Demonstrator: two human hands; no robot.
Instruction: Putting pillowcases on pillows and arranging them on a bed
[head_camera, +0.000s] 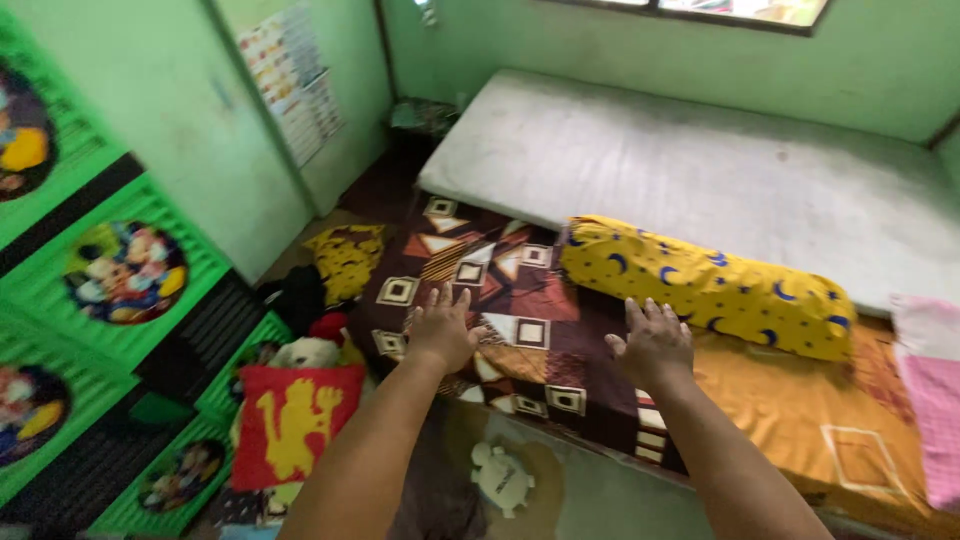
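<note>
Both my arms reach forward over a low mattress covered by a brown sheet with square and triangle patterns (520, 290). My left hand (441, 328) hovers palm down with fingers spread, just above the patterned sheet. My right hand (652, 343) is also spread and empty, close to the near side of a long yellow bolster pillow with blue crescent moons (705, 285). The bolster lies across the sheet's far edge, against a bare white mattress (700, 170).
Green plastic drawers with cartoon pictures (110, 290) stand at the left. A red cushion with a yellow figure (295, 420), a plush toy (305, 352) and a yellow pillow (347, 258) lie on the floor. Pink cloth (930, 390) sits at right. A white turtle-shaped object (502, 478) lies below.
</note>
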